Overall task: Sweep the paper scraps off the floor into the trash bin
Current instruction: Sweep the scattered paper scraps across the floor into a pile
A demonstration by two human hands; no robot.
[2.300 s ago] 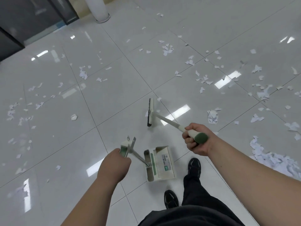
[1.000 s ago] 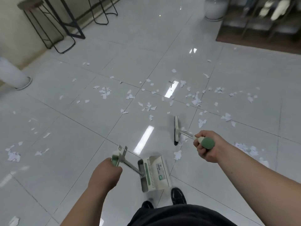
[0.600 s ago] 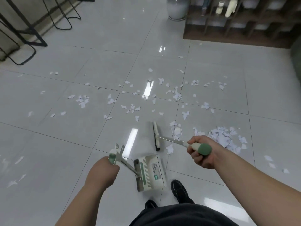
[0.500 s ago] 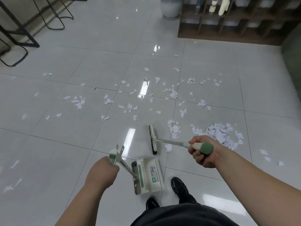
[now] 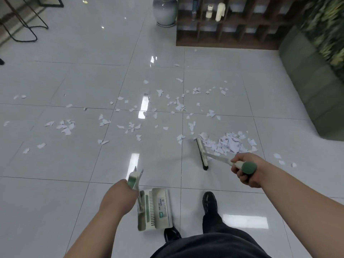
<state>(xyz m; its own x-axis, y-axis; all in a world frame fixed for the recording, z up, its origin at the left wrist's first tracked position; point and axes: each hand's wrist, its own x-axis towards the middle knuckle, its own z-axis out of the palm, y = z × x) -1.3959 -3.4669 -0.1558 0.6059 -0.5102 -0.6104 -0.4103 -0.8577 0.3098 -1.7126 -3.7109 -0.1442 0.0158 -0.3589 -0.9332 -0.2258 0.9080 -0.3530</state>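
Note:
My right hand grips the green-capped handle of a white broom, whose head rests on the tile against a heap of paper scraps. My left hand holds the handle of a white and green dustpan, which hangs low by my feet with its pan facing up. More loose scraps lie scattered across the glossy tiles ahead and to the left. No trash bin is in view.
A dark wooden shelf unit and a grey vase stand at the back. A green sofa lines the right side. Black metal stool legs are at the far left. My black shoes are below.
The view has turned right. The broom head has pushed right across the tile, driving small scraps into the heap on the right. The dustpan has stayed by my feet.

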